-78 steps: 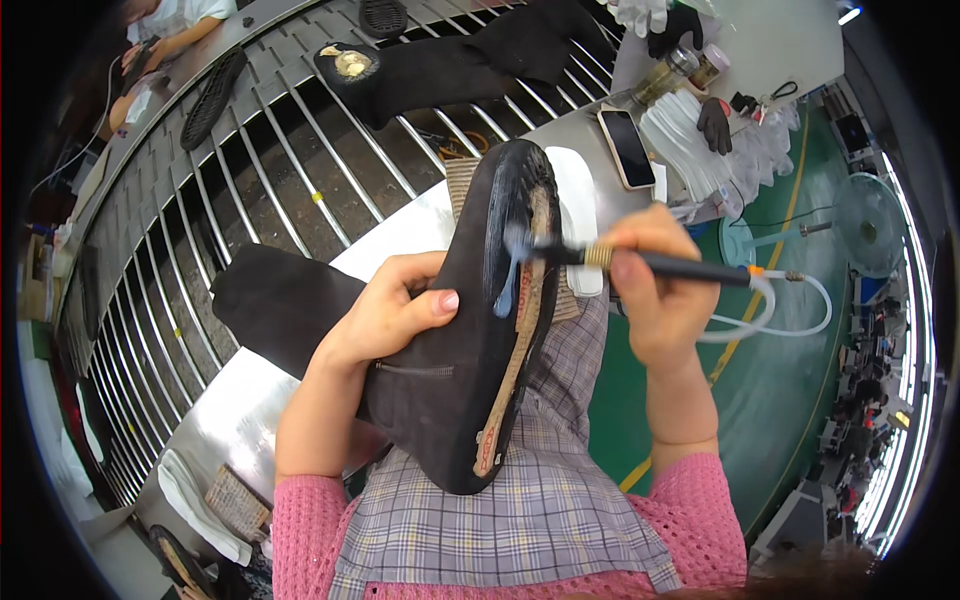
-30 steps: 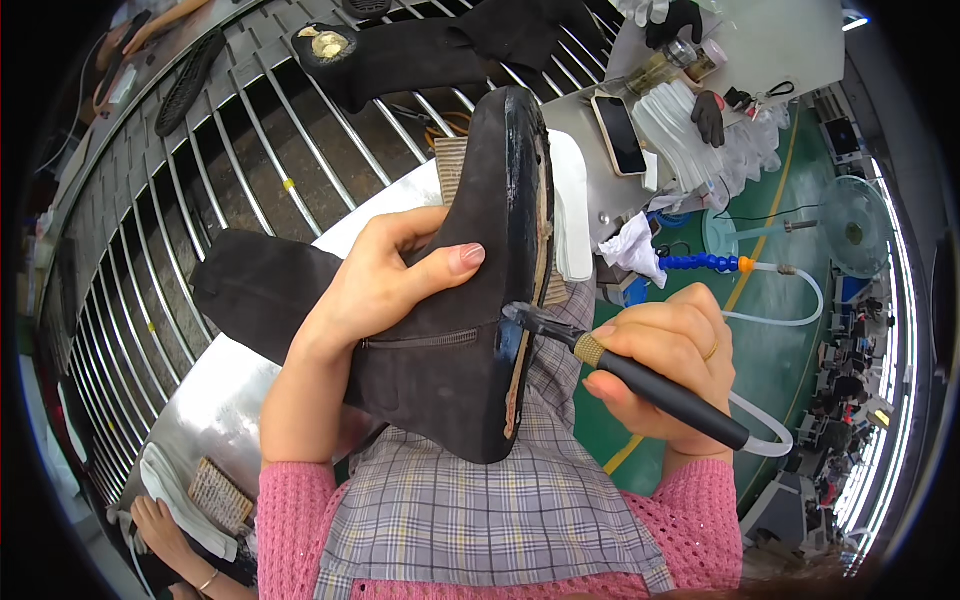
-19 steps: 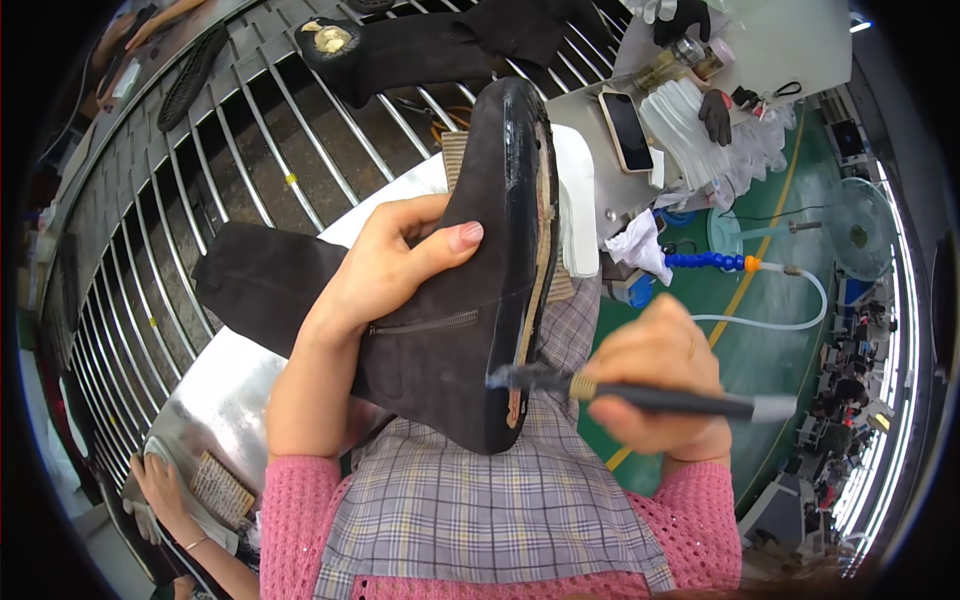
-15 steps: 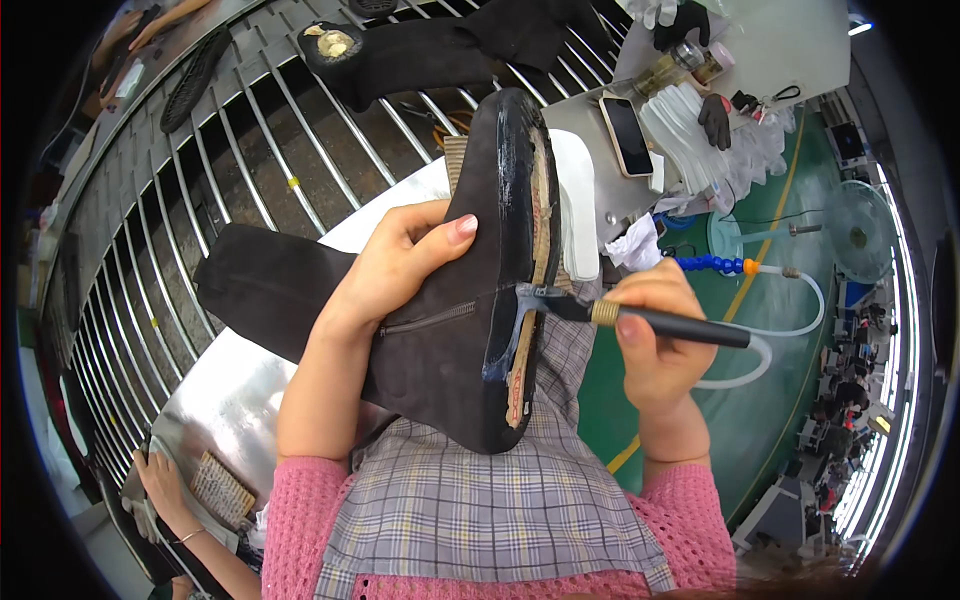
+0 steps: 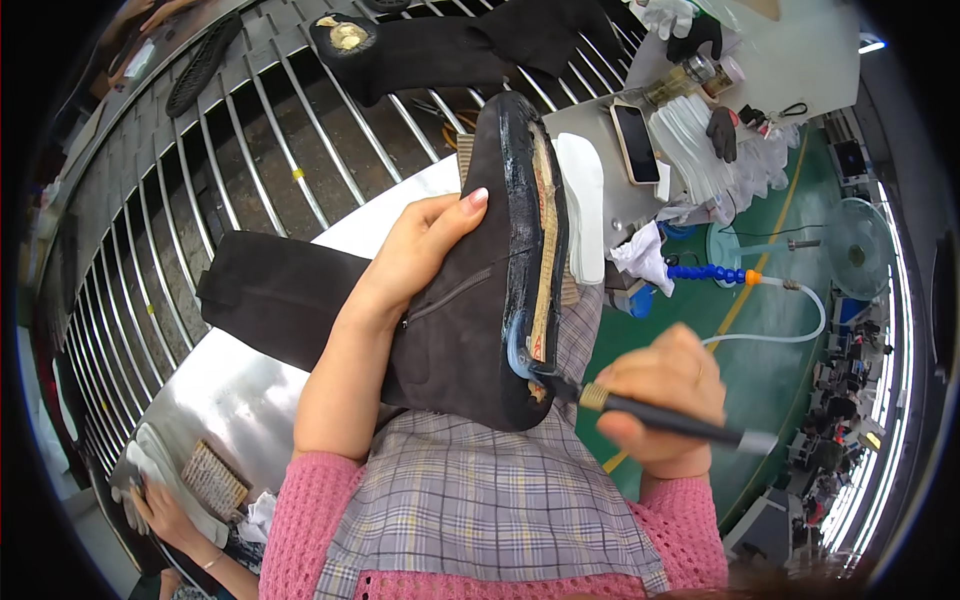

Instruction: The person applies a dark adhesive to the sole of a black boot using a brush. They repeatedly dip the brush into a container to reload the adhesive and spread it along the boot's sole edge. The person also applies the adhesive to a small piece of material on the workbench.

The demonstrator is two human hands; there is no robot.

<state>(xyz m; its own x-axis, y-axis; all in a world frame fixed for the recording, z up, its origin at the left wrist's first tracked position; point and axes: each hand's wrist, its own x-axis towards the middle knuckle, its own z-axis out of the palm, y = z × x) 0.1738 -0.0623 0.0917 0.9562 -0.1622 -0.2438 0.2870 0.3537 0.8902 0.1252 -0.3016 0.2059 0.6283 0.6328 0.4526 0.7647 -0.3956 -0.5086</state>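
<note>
A tall black suede boot (image 5: 455, 330) lies across my lap and the metal worktop, its unsoled bottom turned to the right. My left hand (image 5: 425, 245) is closed around the boot's upper, thumb on top. In my right hand (image 5: 665, 395), slightly blurred, is a dark-handled brush (image 5: 660, 415) with a ribbed tan collar. The brush head touches the lower edge near the heel. A glossy, bluish-white wet coating (image 5: 517, 345) lies along that edge. The pale inner bottom (image 5: 546, 250) shows as a strip inside the dark rim.
Metal rollers (image 5: 290, 165) run at the far left, with another black boot (image 5: 420, 60) lying on them. White insoles (image 5: 580, 205), a phone (image 5: 636, 143), gloves (image 5: 722, 135) and jars (image 5: 680, 80) lie to the right. A blue jointed hose (image 5: 710, 272) stands beyond. Another person's hand (image 5: 165, 510) rests on insoles at lower left.
My right hand has moved the brush down along the rim to the heel. More of the edge looks wet. The boot has shifted slightly to the right in my left hand.
</note>
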